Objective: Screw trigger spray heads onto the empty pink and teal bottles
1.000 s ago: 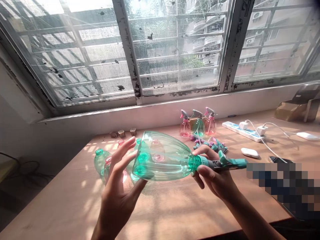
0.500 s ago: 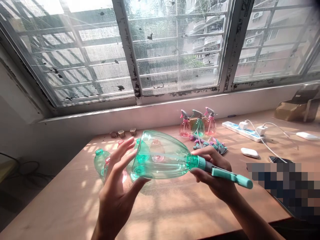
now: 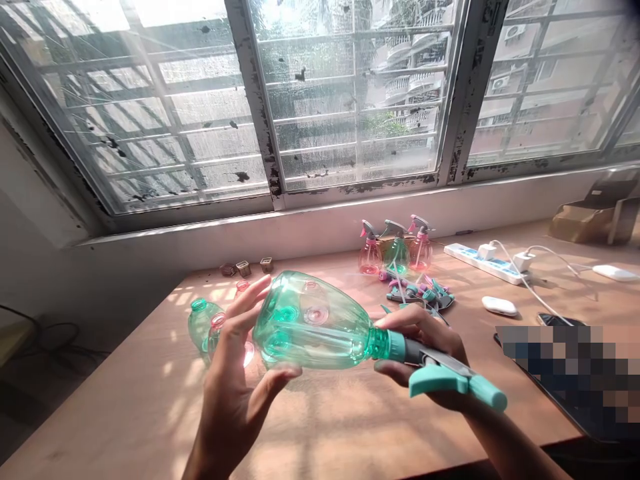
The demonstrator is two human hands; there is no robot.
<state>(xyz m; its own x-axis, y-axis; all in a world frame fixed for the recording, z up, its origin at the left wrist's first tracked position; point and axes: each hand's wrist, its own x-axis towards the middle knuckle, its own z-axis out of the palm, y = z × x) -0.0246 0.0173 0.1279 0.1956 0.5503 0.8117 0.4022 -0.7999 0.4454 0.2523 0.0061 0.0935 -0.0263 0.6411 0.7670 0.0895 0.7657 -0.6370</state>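
Observation:
A clear green spray bottle [image 3: 320, 323] lies sideways in the air above the wooden table [image 3: 350, 420]. My left hand [image 3: 235, 393] cups its base, fingers spread around the bottom. My right hand [image 3: 425, 357] is wrapped round the neck and the grey and teal spray head [image 3: 450, 377], whose trigger points down and whose nozzle points right. Behind the bottle, several capless green and pink bottles [image 3: 203, 323] stand on the table.
Three finished spray bottles [image 3: 397, 250] stand near the window sill, with a pile of loose spray heads [image 3: 417, 293] before them. A white power strip [image 3: 487, 260] with chargers, a white mouse-like object [image 3: 500, 306] and a cardboard box [image 3: 595, 213] lie to the right. Small brown pots [image 3: 245, 267] sit at the back.
My right hand has turned the spray head on the neck, so the trigger now hangs downward. The bottle has dipped slightly and shifted left.

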